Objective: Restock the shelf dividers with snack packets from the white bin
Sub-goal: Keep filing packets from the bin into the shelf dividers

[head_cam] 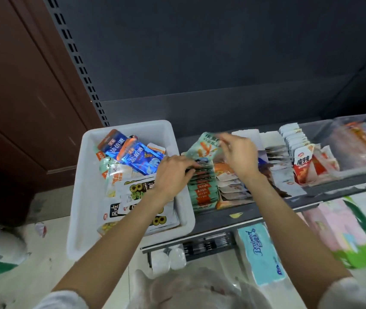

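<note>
The white bin (pixel 81 175) stands at the left end of the grey shelf, full of mixed snack packets; blue foil ones (pixel 139 157) lie on top. My right hand (pixel 238 157) pinches the top of a pale green packet with orange print (pixel 204 146) and holds it upright over the leftmost divider lane. My left hand (pixel 173 172) reaches across the bin's right wall, its fingertips pressing on the row of matching green packets (pixel 203 188) stacked in that lane. Further lanes to the right hold white and orange packets (pixel 233 186) and red-and-white ones (pixel 302 163).
A clear divider tray (pixel 356 139) with packets sits at the shelf's right end. Below the shelf lie tissue packs (pixel 260 253) and pink and green packages (pixel 342 230). A brown door (pixel 21 97) stands at the left; plastic bags lie on the floor near me.
</note>
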Motion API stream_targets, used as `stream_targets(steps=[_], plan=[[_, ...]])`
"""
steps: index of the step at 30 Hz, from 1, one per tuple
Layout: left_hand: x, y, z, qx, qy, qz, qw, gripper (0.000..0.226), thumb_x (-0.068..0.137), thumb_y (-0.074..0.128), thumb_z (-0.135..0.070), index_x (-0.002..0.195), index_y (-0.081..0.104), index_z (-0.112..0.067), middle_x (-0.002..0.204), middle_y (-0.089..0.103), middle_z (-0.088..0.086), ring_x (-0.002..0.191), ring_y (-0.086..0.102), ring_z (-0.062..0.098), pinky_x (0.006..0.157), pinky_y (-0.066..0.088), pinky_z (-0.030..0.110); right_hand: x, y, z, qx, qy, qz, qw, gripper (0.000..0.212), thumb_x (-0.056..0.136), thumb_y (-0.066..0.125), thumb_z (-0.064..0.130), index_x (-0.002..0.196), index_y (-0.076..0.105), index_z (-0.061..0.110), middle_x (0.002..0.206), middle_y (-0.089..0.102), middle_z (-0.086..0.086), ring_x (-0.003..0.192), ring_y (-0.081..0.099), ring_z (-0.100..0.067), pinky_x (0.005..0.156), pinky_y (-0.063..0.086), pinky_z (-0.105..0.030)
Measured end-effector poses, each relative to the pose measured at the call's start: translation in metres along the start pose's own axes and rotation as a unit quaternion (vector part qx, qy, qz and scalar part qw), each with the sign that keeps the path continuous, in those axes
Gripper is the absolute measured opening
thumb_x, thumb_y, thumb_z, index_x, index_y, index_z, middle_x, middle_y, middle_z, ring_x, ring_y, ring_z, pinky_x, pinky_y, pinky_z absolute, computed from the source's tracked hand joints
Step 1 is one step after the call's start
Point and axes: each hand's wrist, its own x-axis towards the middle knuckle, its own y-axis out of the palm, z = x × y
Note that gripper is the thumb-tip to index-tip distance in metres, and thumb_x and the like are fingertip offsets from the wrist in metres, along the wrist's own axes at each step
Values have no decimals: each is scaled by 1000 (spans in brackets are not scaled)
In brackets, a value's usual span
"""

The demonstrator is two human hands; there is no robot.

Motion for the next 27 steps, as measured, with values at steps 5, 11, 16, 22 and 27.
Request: stream_targets(steps=[5, 11, 16, 22, 27], plan=[[-4, -2, 2, -9, -19, 2, 1000, 21, 91, 57, -28, 108, 68, -28, 111, 67, -7, 95, 62, 15, 76, 47, 29, 1, 28, 19, -186, -175, 195, 947, 34, 91, 46, 12, 113, 63, 32, 102, 71, 2, 89, 62, -23, 87, 33, -32], [-24, -8, 14, -54, 9, -25, 998, 21, 90, 59, -26, 109, 68, -24, 111, 68, -5, 101, 61, 15, 79, 50, 30, -6, 34, 15, -157, -134, 279, 938, 40, 97, 30, 25, 129, 54, 22, 127, 60, -4, 119, 51, -20, 107, 20, -40], [-62, -24, 59, -147, -116, -163, 969, 15, 89, 60, -13, 101, 69, -17, 101, 69, -6, 91, 60, 4, 77, 48, 20, -25, 23, 57, -13, -182, 95, 979, 35, 87, 42, 16, 112, 67, 13, 105, 71, -5, 96, 65, -21, 91, 47, -37], [-82, -27, 117, -107, -244, -78, 961, 24, 87, 62, -12, 110, 65, -15, 110, 66, 3, 95, 58, 15, 80, 46, 28, -40, 60, 119, 9, -184, 297, 937, 34, 93, 46, 12, 124, 58, 17, 121, 62, -6, 107, 58, -24, 79, 49, -37], [-78, -11, 134, -29, -226, 136, 964, 60, 84, 66, -29, 137, 43, -13, 138, 46, 10, 128, 39, 25, 106, 32, 33, -40, 123, 135, -154, -132, 371, 906, 44, 91, 49, 14, 135, 41, 11, 131, 48, -13, 116, 47, -32, 94, 43, -42]])
